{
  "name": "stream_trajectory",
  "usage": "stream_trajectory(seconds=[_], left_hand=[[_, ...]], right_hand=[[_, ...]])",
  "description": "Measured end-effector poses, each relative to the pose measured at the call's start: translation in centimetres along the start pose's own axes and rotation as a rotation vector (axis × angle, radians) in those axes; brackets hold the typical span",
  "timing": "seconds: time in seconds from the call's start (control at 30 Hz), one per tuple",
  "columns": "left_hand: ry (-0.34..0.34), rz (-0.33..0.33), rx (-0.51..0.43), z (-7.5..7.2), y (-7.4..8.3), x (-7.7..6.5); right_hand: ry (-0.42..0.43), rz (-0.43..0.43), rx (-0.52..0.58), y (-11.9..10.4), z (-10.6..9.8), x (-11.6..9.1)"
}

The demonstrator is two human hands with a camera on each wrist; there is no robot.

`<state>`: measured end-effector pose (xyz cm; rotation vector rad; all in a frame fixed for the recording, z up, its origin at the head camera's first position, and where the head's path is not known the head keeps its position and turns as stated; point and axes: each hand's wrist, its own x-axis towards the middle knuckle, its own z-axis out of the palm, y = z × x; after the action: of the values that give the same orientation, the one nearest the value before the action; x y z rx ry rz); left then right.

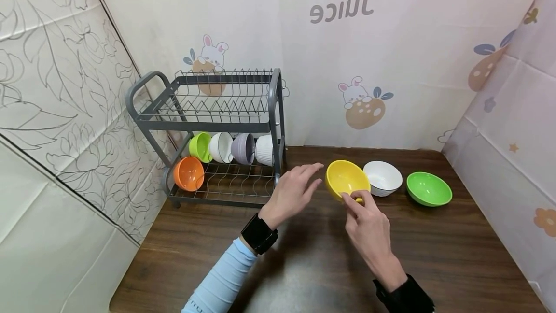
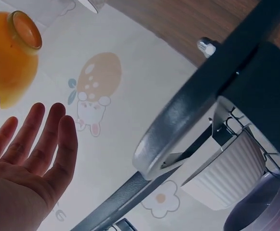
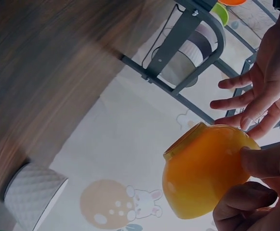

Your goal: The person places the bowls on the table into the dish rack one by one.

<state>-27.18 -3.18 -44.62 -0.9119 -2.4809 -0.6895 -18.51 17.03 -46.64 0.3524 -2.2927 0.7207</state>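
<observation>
My right hand (image 1: 369, 228) pinches the near rim of a yellow bowl (image 1: 343, 177), thumb on one side and fingers on the other. The bowl is held tilted above the table, its inside showing in the head view and its foot ring in both wrist views. To its left, my left hand (image 1: 293, 192) reaches toward it with fingers spread and loosely bent, holding nothing. In the left wrist view those fingers (image 2: 65, 144) lie just beside the bowl. A white bowl (image 1: 383, 177) and a green bowl (image 1: 429, 189) sit on the table right of the yellow one.
A dark two-tier dish rack (image 1: 204, 126) stands at the left. On its lower tier lean an orange bowl (image 1: 188, 174), a lime bowl (image 1: 200, 147), a white bowl (image 1: 221, 147), a purple bowl (image 1: 243, 149) and a ribbed white bowl (image 1: 264, 150). A printed curtain (image 1: 412, 62) backs the wooden table (image 1: 304, 274).
</observation>
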Motion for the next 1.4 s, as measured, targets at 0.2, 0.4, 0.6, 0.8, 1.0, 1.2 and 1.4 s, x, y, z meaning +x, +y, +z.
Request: stream_trajectory(seconds=[0.2, 0.4, 0.6, 0.8, 1.0, 1.2, 1.4], left_hand=[[-0.018, -0.007, -0.097, -0.1, -0.3, -0.4], [-0.003, 0.013, -0.191, -0.1, -0.5, -0.8], [0.034, 0.045, -0.283, 0.0, -0.6, -1.0], [0.046, 0.077, -0.372, -0.1, -0.8, -1.3], [0.051, 0.114, -0.397, -0.7, -0.9, -1.5], [0.063, 0.145, -0.341, -1.9, -1.5, -2.0], [0.109, 0.151, -0.199, -2.8, -2.3, -2.9]], right_hand=[[0.022, -0.035, 0.046, -0.6, 0.3, 0.2], [0.051, -0.087, 0.093, -1.2, 0.8, 0.2], [0.080, -0.104, 0.152, -1.9, 1.1, 0.0], [0.100, -0.121, 0.214, -2.6, 1.4, 0.0], [0.101, -0.124, 0.243, -3.0, 1.7, 0.1], [0.067, -0.163, 0.226, -3.3, 1.8, 0.5], [0.065, -0.149, 0.250, -3.2, 2.0, 0.7]])
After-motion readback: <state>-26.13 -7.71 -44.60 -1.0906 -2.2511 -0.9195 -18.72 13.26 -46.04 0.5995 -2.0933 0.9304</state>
